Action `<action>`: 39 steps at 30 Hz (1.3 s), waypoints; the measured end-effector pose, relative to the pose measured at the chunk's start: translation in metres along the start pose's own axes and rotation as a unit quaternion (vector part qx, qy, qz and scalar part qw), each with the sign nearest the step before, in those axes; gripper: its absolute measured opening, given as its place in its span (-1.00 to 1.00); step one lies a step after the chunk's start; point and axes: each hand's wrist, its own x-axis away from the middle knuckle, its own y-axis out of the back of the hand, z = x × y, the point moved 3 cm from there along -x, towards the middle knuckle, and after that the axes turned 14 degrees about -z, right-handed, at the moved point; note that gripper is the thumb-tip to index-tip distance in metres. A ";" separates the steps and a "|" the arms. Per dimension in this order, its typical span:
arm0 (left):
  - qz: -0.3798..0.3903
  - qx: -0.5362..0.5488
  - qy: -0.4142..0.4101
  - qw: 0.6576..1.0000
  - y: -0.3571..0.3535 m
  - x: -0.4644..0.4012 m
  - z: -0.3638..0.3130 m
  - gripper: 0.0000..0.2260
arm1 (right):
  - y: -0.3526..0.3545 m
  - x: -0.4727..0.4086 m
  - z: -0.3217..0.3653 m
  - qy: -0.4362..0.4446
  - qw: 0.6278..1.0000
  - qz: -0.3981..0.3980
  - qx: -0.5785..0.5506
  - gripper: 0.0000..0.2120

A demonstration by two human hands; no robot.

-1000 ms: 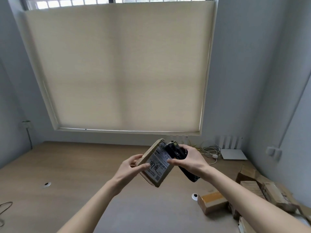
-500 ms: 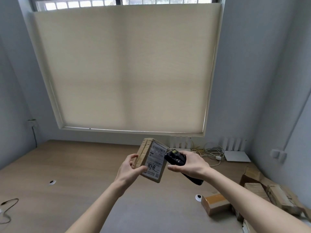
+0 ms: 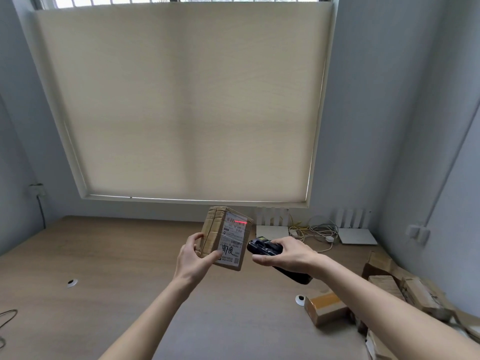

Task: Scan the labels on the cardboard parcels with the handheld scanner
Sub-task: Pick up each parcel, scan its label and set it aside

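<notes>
Holding: a cardboard parcel (image 3: 219,237) is gripped upright above the surface (image 3: 117,268) by the left hand (image 3: 193,258), with the thumb laid on the label side and the other fingers (image 3: 195,237) curled round the taped side.
Label: a white label (image 3: 233,239) with barcodes and black handwriting is turned toward the scanner; a red scan line (image 3: 241,222) is seen across the upper barcode.
Scanner: a black handheld scanner (image 3: 265,248) is held just right of the parcel, apart from it, its head pointed at the label.
Right hand: the right hand (image 3: 288,254) is wrapped over the scanner, fingers curled round its body and the thumb stretched along its lower side.
Change: compared with half a second ago, the scanner is now held clear of the parcel, where its head was almost touching the label; the parcel has been turned more upright, and the red line has appeared on the label.
Other parcels: several cardboard parcels (image 3: 415,292) are piled well to the right of the held parcel, with one orange-taped box (image 3: 326,307) lying nearest on the surface.
Behind the parcel: two white routers (image 3: 357,235) and tangled cables (image 3: 315,229) are set against the wall, below a drawn window blind (image 3: 181,100).
</notes>
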 end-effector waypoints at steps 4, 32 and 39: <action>-0.005 -0.004 -0.001 1.000 -0.001 0.001 -0.001 -0.38 | 0.003 -0.001 0.001 0.003 1.000 0.009 -0.021 -0.29; -0.042 0.010 0.016 0.999 0.032 0.004 0.010 -0.38 | -0.016 -0.004 0.028 0.033 0.999 0.017 -0.040 -0.19; -0.071 0.058 0.072 0.993 0.106 0.010 0.043 -0.30 | -0.067 -0.009 0.099 0.080 0.987 0.000 -0.142 -0.21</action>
